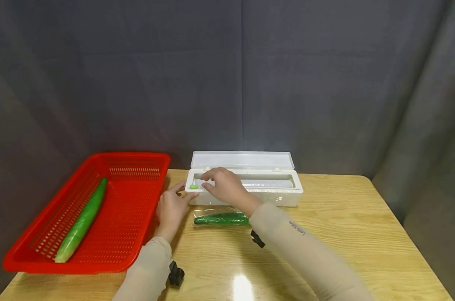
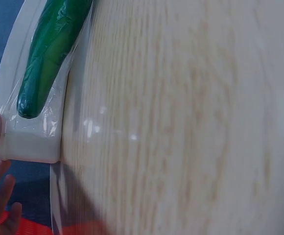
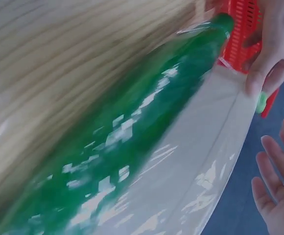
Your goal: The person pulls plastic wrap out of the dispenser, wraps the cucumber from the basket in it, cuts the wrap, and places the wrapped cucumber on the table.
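A white cling film dispenser (image 1: pixel 246 197) stands on the table, its clear lid (image 1: pixel 242 160) raised and a film roll (image 1: pixel 266 183) inside. My left hand (image 1: pixel 171 209) holds its left end, thumb on the front near the green slider (image 1: pixel 194 186) and fingers around the corner. Over the dispenser's left part hovers my right hand (image 1: pixel 225 184), fingers loosely bent and apart, with nothing visible in them. A cucumber (image 1: pixel 221 218) covered in clear film lies just in front of the dispenser; my right forearm hides its right end in the head view.
To the left, a red plastic basket (image 1: pixel 133 255) contains another cucumber (image 1: pixel 82 221) leaning along its left side. The wooden table (image 1: pixel 340 234) extends to the right. A dark grey curtain (image 1: pixel 325 83) hangs behind.
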